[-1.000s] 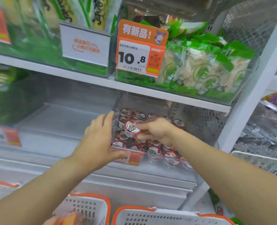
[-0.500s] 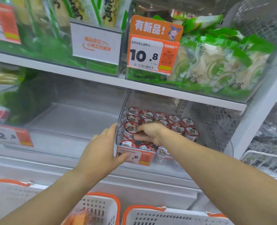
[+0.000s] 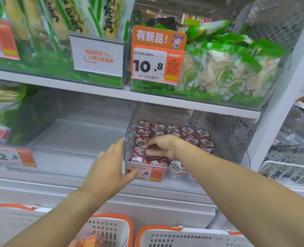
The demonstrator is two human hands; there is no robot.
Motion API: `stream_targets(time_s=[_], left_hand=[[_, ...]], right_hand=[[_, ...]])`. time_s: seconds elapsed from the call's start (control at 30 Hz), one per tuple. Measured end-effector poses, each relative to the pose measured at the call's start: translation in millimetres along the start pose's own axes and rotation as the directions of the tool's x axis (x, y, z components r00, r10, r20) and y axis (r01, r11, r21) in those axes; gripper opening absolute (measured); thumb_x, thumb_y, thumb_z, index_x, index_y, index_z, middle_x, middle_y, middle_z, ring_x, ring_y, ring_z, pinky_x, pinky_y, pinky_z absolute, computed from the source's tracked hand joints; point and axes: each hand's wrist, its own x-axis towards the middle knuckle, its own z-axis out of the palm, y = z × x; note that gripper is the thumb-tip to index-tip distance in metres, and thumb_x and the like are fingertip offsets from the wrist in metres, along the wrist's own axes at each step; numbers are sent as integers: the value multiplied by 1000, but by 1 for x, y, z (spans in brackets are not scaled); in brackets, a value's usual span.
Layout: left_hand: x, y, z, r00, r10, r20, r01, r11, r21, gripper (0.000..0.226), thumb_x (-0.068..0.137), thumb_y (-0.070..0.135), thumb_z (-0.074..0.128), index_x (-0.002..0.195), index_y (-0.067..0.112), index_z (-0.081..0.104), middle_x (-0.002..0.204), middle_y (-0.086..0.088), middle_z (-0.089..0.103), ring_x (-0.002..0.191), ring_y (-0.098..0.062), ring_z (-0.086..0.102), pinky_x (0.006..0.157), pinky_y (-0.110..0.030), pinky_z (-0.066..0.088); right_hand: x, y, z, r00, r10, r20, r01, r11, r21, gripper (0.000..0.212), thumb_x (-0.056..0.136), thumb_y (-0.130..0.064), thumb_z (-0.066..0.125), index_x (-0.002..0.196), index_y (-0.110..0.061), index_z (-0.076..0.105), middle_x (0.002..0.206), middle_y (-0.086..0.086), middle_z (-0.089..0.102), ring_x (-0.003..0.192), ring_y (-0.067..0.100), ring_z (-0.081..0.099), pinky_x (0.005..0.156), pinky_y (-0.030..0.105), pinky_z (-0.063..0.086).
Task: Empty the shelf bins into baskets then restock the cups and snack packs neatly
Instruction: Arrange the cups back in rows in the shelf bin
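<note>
A cup is pinched between the thumb and curled fingers of the right hand inside the clear bin, near its left wall, just above the front row of cups. The bin's left front corner is steadied by the left hand, fingers straight along the wall and thumb on the price tag. The step appears to be restocking. The cup should be lowered upright into the gap behind the front row, lid level with its neighbours, label turned forward, and released only once seated. The bin should be kept braced, so that the rows are not jostled.
</note>
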Motion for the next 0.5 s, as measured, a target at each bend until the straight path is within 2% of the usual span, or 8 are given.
stream_targets(time_s=[0.07, 0.13, 0.2, 0.27, 0.33, 0.37, 0.43, 0.5], left_hand=[[1, -3, -1, 999, 3, 35, -3, 1000, -14, 90, 73, 55, 78, 146, 33, 30, 132, 6, 56, 111, -22, 58, 94, -39, 50], [-1, -3, -3, 999, 2, 53, -1, 1000, -26, 95, 72, 52, 80, 148, 29, 28, 135, 3, 52, 117, -23, 54, 100, -41, 48], [-6, 1, -9, 995, 64, -73, -64, 998, 1, 95, 74, 45, 82, 150, 16, 32, 135, -4, 47, 123, -25, 47, 106, -39, 42], [-17, 19, -22, 926, 224, -304, -231, 973, 16, 69, 80, 34, 76, 136, 7, 47, 124, -8, 53, 115, -25, 51, 99, -37, 43], [-35, 44, -22, 863, 318, -393, -365, 930, -49, 35, 81, 22, 68, 112, 9, 60, 100, -2, 61, 91, -15, 55, 83, -29, 45], [-45, 56, -13, 876, 347, -334, -397, 913, -94, 21, 81, 20, 65, 101, 13, 63, 88, 3, 62, 79, -11, 55, 75, -28, 45], [-69, 76, 25, 927, 374, 9, -368, 916, -157, 10, 83, 25, 61, 93, 21, 62, 76, 12, 60, 68, -9, 55, 66, -30, 47], [-95, 79, 82, 820, 320, 476, -288, 947, -141, 15, 87, 29, 65, 100, 21, 63, 85, 12, 61, 78, -11, 60, 72, -30, 46]], right_hand=[[-12, -3, -8, 995, -80, -60, 73, 990, -125, 22, 93, -12, 69, 112, -1, 65, 95, 12, 72, 77, 22, 74, 63, 25, 62], [-32, -2, -23, 950, -280, -138, 234, 931, -281, 21, 88, -16, 75, 104, -4, 68, 91, 13, 76, 80, 24, 76, 74, 33, 63], [-68, 9, -37, 874, -468, -131, 424, 865, -267, 12, 88, -13, 74, 96, -6, 69, 81, 12, 76, 73, 25, 76, 75, 41, 63], [-112, 33, -53, 809, -580, -101, 555, 808, -198, 5, 88, -7, 74, 89, -6, 69, 73, 11, 73, 66, 24, 73, 67, 43, 63], [-143, 72, -69, 814, -580, -29, 571, 809, -141, 4, 89, -4, 72, 86, -4, 69, 70, 12, 69, 64, 24, 70, 60, 41, 62], [-152, 98, -77, 848, -530, 25, 529, 840, -123, 4, 90, -3, 71, 86, -3, 69, 71, 14, 68, 65, 24, 70, 59, 39, 61], [-149, 161, -91, 926, -353, 130, 374, 905, -202, 6, 90, -7, 72, 91, -2, 69, 77, 14, 69, 69, 23, 70, 60, 33, 59], [-128, 238, -104, 968, -143, 208, 223, 868, -443, 16, 88, -19, 76, 98, -8, 70, 86, 7, 72, 75, 18, 71, 68, 33, 58]])
